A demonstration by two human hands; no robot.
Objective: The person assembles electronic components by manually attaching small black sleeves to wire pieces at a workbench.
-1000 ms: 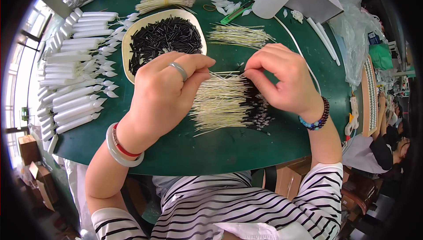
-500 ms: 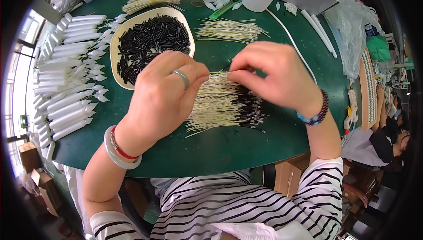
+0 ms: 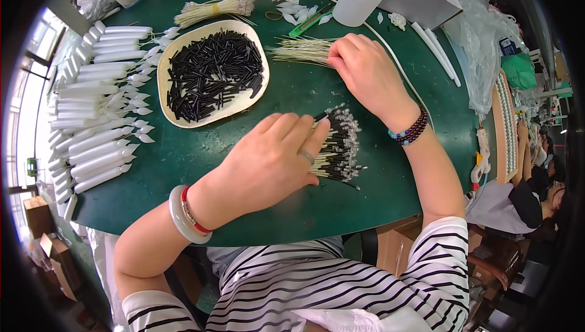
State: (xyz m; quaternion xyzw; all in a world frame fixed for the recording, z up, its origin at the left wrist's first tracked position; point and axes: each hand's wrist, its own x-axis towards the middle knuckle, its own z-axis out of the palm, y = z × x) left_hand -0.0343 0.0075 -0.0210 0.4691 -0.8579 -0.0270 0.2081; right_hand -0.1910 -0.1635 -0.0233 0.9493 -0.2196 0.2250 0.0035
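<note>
My left hand (image 3: pixel 262 158) lies palm down across a pile of thin pale wires with black sleeves (image 3: pixel 341 149). Its thumb and ringed finger are spread apart, and small clear tips of the wires stick out on the right. One black sleeve shows beside its fingertips; what is under the palm is hidden. Farther back, my right hand (image 3: pixel 372 79) has its fingertips pinched together at the right end of a loose bundle of bare pale wires (image 3: pixel 298 50). How many wires it grips is hidden.
A cream tray (image 3: pixel 163 88) of short black tubes (image 3: pixel 213 70) stands left of the wires. White candle-shaped sticks (image 3: pixel 97 119) line the left side. Behind are a tied wire bunch (image 3: pixel 213 9), green cutter (image 3: pixel 311 21) and white squeeze bottle (image 3: pixel 358 0). A white cord (image 3: pixel 396 58) curves at right.
My hands, pinched together above the pile earlier, have parted. The left has come down and right onto the sleeved wires; the right has moved back to the bare wires. The view shifted slightly.
</note>
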